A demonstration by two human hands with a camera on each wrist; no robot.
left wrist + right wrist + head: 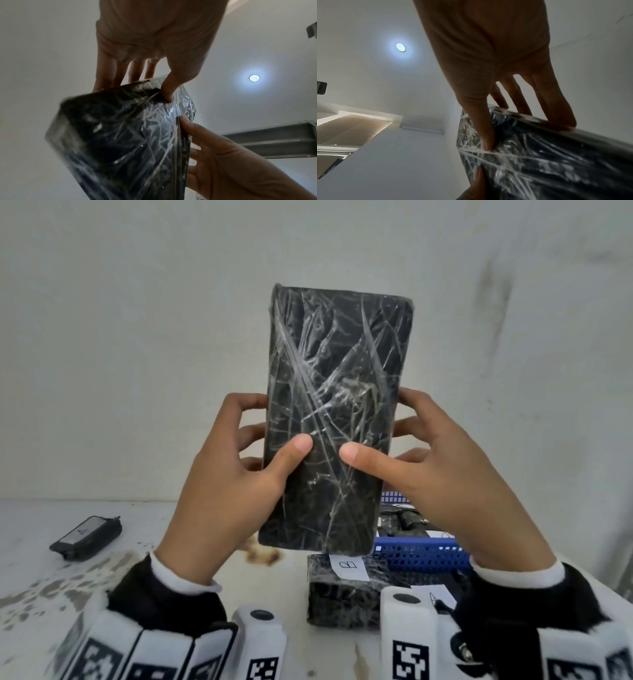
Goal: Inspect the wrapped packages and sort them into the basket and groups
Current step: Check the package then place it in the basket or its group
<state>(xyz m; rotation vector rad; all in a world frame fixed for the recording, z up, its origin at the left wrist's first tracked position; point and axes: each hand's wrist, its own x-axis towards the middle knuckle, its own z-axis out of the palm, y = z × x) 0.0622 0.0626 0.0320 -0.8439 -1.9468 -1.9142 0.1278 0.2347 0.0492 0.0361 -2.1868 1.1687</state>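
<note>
I hold a tall black package (335, 392) wrapped in crinkled clear film upright in front of the wall, above the table. My left hand (239, 474) grips its left edge, thumb on the front face and fingers behind. My right hand (431, 470) grips the right edge the same way. No label shows on the face toward me. The wrist views show the same package (123, 142) (547, 155) from below, with thumbs pressed into the film. Below it sits a blue slotted basket (421, 553) holding dark wrapped items.
A wrapped black package with a "B" label (342, 587) lies on the table in front of the basket, and another labelled "A" (435, 597) beside it. A small dark labelled package (87, 537) lies at the far left. The white table (68, 583) is stained and scuffed.
</note>
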